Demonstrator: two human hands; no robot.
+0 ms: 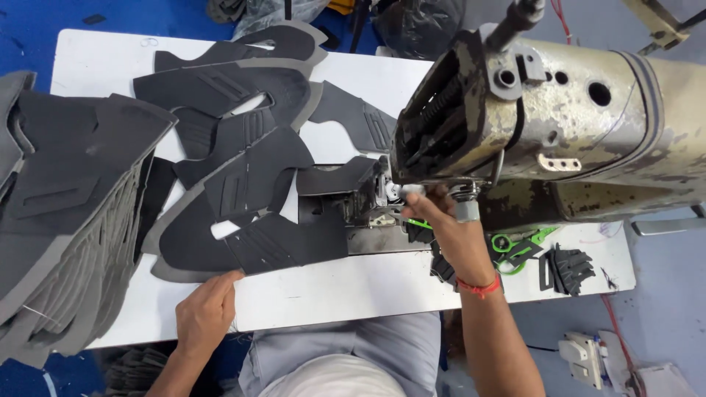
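Black shoe-upper panel (250,235) lies lengthwise toward the sewing machine (515,125); left hand (208,309) pinches its near edge; right hand (448,228), fingers curled, at the needle.

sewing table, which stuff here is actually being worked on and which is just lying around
In use:
- dark shoe-upper piece, its edge held by the left hand
- sewing machine head, right hand at its needle area

Lying about:
- tall stack of cut pieces
- loose cut pieces
- green-handled snips
- small black straps
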